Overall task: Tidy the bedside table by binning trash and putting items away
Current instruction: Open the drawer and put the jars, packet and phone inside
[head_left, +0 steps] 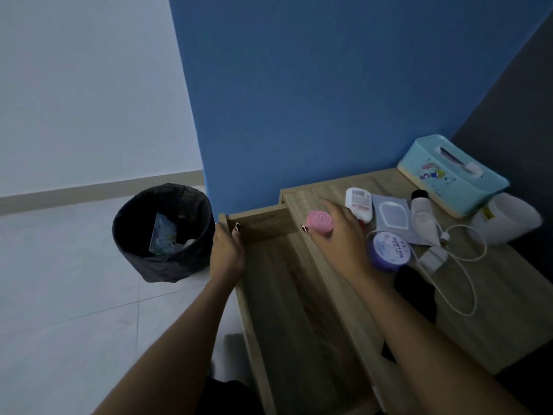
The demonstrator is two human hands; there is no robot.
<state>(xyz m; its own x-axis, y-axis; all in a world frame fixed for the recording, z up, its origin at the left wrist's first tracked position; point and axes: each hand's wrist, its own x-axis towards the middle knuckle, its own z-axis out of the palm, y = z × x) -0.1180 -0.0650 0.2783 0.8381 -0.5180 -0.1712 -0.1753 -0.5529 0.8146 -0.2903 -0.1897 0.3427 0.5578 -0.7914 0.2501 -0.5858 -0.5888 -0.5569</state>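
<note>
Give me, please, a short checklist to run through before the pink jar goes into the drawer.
1. The drawer open: ok, it stands well out.
2. Landing spot inside: ok, bare wood shows.
3. Grip on the pink jar: ok, the right hand holds it in its fingers.
4. Drawer steadied: ok, the left hand holds its front corner.
5. Jar lid tight: cannot tell.
6. Jar above the drawer: not ok, it seems over the edge of the table.
</note>
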